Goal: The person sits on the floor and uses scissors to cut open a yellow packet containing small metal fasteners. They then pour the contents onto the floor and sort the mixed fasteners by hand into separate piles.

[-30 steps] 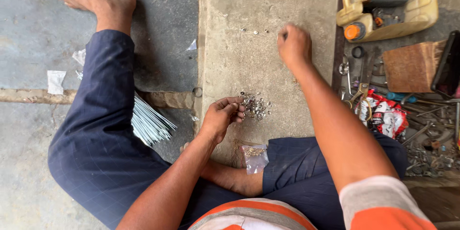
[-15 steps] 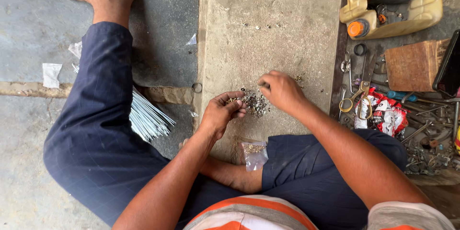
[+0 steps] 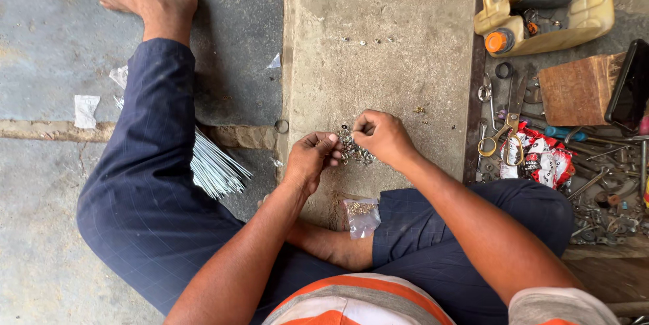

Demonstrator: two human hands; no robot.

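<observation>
Now that our right hand [image 3: 382, 135] has come back from the far slab [image 3: 378, 41], we pinch with both, left hand [image 3: 311, 159] too, at the small metal nuts [image 3: 353, 149] heaped between them.

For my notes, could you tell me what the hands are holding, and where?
Both the left hand and right hand pinch at the small metal parts with fingertips; the exact hold cannot be told.

Grey concrete floor [image 3: 54, 61], raised cement slab [image 3: 385, 41] in middle, even daylight
</observation>
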